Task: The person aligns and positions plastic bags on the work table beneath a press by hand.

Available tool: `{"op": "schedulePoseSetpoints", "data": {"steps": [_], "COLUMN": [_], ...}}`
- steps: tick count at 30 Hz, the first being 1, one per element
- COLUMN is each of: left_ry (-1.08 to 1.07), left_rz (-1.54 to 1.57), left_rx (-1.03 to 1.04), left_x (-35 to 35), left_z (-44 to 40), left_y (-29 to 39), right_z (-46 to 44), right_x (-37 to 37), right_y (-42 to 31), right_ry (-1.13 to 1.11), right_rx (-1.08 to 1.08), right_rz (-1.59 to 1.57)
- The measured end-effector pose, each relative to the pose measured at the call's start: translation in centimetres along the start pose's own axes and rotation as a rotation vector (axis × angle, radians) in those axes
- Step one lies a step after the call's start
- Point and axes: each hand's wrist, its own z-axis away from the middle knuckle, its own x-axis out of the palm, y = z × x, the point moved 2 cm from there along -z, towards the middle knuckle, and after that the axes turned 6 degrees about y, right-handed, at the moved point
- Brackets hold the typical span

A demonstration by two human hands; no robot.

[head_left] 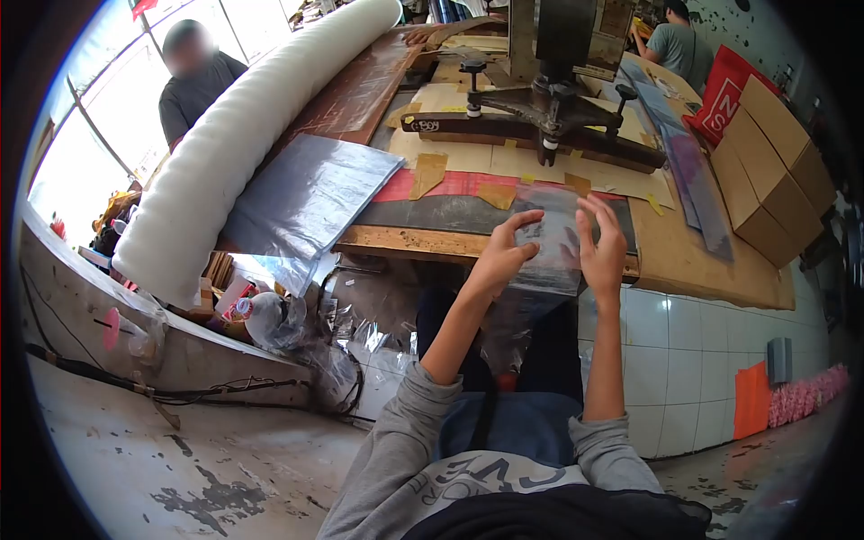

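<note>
A clear plastic sheet (551, 243) lies at the front edge of the workbench, its near end hanging over the edge. My left hand (507, 256) is at its left side, thumb and forefinger apart. On the opposite side is my right hand (604, 247), fingers raised and spread, the palm turned inward. Neither hand visibly grips the sheet; whether fingertips touch it is hard to tell. Just beyond them stands a press (540, 117) with a dark crossbar above the bench. Under it are pale boards, a red strip (459, 185) and pieces of brown tape (428, 175).
Left on the bench are a stack of clear plastic sheets (310, 193) and a large white foam roll (243, 135). Cardboard boxes (765, 171) and a red bag (720, 94) stand right. One person (193, 85) is at the left, another (675, 45) at the back right.
</note>
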Motion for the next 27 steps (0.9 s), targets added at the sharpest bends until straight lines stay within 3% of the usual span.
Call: {"op": "schedulePoseSetpoints", "data": {"steps": [2, 12, 24, 27], "left_ry": [0.002, 0.023, -0.007, -0.002], "left_rz": [-0.011, -0.012, -0.144, -0.265], "left_rx": [-0.003, -0.042, 0.045, 0.177], "left_x": [0.0, 0.2, 0.0, 0.0], "left_z": [0.0, 0.3, 0.4, 0.3], "left_y": [0.3, 0.5, 0.1, 0.2], "right_z": [1.5, 2.1, 2.3, 2.0], "right_x": [-0.1, -0.7, -0.6, -0.5], "right_y": [0.5, 0.6, 0.5, 0.3], "right_ry": [0.030, -0.045, -0.038, -0.026], "right_rx": [0.070, 0.022, 0.013, 0.013], "right_rz": [-0.026, 0.039, 0.078, 0.091]}}
